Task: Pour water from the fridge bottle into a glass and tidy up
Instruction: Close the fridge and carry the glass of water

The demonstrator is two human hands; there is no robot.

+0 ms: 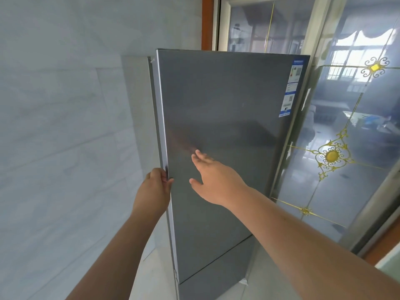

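- Grey brushed metal fills the frame: the upper door [220, 148] of a tall fridge [216, 278], seen closed or all but closed, with a paler lower door beneath it.
- At the door's left edge, the left hand [154, 189] is curled round the recessed grip, fingers tucked behind the lip and thumb on the front face.
- The right hand [211, 180] is held flat and spread, fingers apart, at the door's face; whether the palm touches the metal cannot be told.
- A blue energy label [292, 87] is stuck near the door's upper right corner; a decorated glass partition [346, 148] stands just beside the fridge.
- No bottle and no glass are in view; the bottle is judged to be shut inside the fridge.
- The task is judged barely begun: the door is yet to be swung open, and fetching, pouring and tidying all remain.
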